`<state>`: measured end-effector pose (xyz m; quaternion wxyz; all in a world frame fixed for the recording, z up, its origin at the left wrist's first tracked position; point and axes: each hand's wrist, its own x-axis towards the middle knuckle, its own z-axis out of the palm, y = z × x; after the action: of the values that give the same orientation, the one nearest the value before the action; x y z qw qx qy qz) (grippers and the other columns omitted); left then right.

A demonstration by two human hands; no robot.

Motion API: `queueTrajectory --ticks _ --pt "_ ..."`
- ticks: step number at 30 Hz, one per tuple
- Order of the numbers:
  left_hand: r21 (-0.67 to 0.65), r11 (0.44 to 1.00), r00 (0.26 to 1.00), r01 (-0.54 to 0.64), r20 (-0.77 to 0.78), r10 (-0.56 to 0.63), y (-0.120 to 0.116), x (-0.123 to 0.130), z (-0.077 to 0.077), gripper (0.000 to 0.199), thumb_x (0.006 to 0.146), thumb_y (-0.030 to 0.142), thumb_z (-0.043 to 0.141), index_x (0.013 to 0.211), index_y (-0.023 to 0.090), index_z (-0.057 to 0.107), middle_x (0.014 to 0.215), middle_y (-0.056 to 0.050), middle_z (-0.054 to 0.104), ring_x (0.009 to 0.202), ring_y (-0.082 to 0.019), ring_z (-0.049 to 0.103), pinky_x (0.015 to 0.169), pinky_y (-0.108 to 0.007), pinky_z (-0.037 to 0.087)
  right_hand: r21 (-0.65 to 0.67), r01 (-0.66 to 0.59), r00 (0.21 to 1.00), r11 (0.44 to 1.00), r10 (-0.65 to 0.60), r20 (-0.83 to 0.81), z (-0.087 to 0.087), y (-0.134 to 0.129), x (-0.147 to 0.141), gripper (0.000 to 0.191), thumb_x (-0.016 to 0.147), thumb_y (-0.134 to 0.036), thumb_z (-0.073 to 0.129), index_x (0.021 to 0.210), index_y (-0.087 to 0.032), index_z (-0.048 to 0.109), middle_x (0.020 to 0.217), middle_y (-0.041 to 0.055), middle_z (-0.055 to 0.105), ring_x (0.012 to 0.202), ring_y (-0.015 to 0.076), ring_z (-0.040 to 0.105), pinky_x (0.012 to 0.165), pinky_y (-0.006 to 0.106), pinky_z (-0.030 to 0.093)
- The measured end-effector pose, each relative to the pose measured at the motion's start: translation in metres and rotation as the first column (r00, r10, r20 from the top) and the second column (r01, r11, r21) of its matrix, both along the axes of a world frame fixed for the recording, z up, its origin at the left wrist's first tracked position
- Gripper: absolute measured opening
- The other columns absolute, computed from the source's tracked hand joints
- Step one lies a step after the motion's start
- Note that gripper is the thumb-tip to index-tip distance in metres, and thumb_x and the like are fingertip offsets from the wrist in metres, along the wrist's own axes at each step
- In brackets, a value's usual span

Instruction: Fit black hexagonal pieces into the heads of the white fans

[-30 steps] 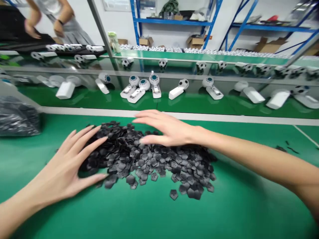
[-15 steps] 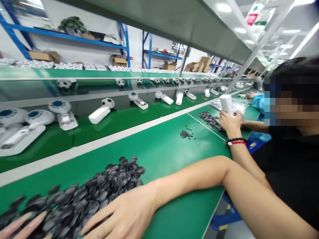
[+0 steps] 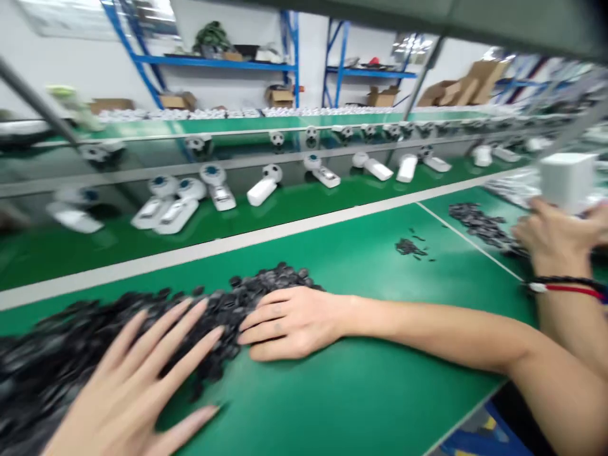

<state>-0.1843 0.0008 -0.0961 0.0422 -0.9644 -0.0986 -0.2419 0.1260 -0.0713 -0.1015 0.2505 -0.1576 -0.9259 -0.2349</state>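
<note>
Pieces, small and black, lie in a long heap across my green tabletop, from the left edge of view to just past my right hand. My left hand is over the near side of the heap, fingers splayed wide, thumb well out over the green; it grips nothing that I can see, and blur keeps me from telling whether the fingertips touch. My right hand lies palm down at the heap's right end, fingers side by side and loosely extended, their tips against the near edge of the pieces; I can't tell whether any sit under the palm. Beyond the heap runs a white strip, and to the right lies a little scatter of black slivers.
</note>
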Motion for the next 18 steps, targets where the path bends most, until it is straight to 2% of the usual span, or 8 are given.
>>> queueTrajectory --ticks 1,3,5,8,10,14,18 --pt "0.074 0.995 0.993 -0.066 -0.096 0.073 -0.003 -0.001 0.000 0.095 0.088 0.050 0.074 0.174 0.032 0.037 0.180 -0.001 0.033 0.167 -0.035 0.033 0.145 -0.046 0.006 -0.037 -0.021 0.998 0.999 0.018 -0.060 -0.001 -0.002 -0.005 0.032 0.115 -0.034 0.055 0.107 -0.027 0.086 0.126 -0.0010 0.084 0.121 0.0173 0.076 0.108 0.032 0.057" --pt "0.162 0.980 0.984 -0.116 -0.119 0.136 -0.004 0.002 0.000 0.083 0.095 0.048 0.070 0.169 0.021 0.045 0.178 -0.014 0.038 0.162 -0.039 0.042 0.143 -0.050 0.007 -0.096 -0.093 0.992 0.991 0.083 -0.100 -0.002 -0.005 -0.012 0.035 0.114 -0.042 0.056 0.102 -0.024 0.084 0.126 0.0027 0.083 0.121 0.0180 0.074 0.106 0.032 0.058" --pt "0.202 0.964 0.971 -0.173 -0.128 0.201 -0.002 0.007 0.000 0.069 0.102 0.048 0.063 0.161 0.014 0.052 0.170 -0.020 0.049 0.156 -0.039 0.050 0.141 -0.053 0.012 -0.108 -0.122 0.987 0.987 0.109 -0.119 -0.001 -0.006 -0.016 0.027 0.111 -0.033 0.063 0.097 -0.022 0.083 0.120 0.0033 0.083 0.116 0.0184 0.074 0.102 0.032 0.059" --pt "0.212 0.954 0.965 -0.211 -0.110 0.237 0.002 0.013 0.000 0.056 0.108 0.049 0.055 0.150 0.013 0.060 0.157 -0.020 0.063 0.148 -0.040 0.058 0.135 -0.057 0.024 -0.106 -0.057 0.990 0.993 0.043 -0.134 0.001 -0.002 -0.016 0.019 0.106 -0.014 0.067 0.094 -0.019 0.081 0.111 0.0039 0.084 0.108 0.0188 0.075 0.096 0.033 0.060" --pt "0.201 0.952 0.962 -0.232 -0.101 0.256 0.001 0.014 -0.001 0.052 0.110 0.049 0.053 0.148 0.013 0.061 0.155 -0.020 0.065 0.146 -0.040 0.059 0.132 -0.059 0.031 -0.147 0.000 0.988 0.989 -0.023 -0.152 0.002 0.001 -0.014 0.022 0.107 -0.012 0.063 0.095 -0.018 0.079 0.111 0.0047 0.084 0.107 0.0190 0.075 0.095 0.033 0.060" --pt "0.116 0.945 0.940 -0.304 -0.127 0.318 -0.007 0.005 0.003 0.056 0.111 0.049 0.052 0.155 0.015 0.053 0.164 -0.021 0.056 0.152 -0.040 0.053 0.130 -0.061 0.035 -0.297 0.009 0.952 0.955 -0.099 -0.289 0.002 0.004 -0.010 0.018 0.110 -0.022 0.061 0.104 -0.021 0.077 0.112 0.0045 0.085 0.109 0.0207 0.076 0.094 0.036 0.061" --pt "0.020 0.906 0.897 -0.423 -0.131 0.422 -0.002 -0.027 0.019 0.057 0.111 0.046 0.050 0.162 0.021 0.044 0.172 -0.019 0.046 0.159 -0.039 0.046 0.132 -0.062 0.036 -0.451 0.009 0.870 0.893 -0.229 -0.437 0.002 0.004 -0.009 0.013 0.107 -0.023 0.066 0.116 -0.023 0.075 0.118 0.0090 0.083 0.111 0.0234 0.076 0.098 0.040 0.062"
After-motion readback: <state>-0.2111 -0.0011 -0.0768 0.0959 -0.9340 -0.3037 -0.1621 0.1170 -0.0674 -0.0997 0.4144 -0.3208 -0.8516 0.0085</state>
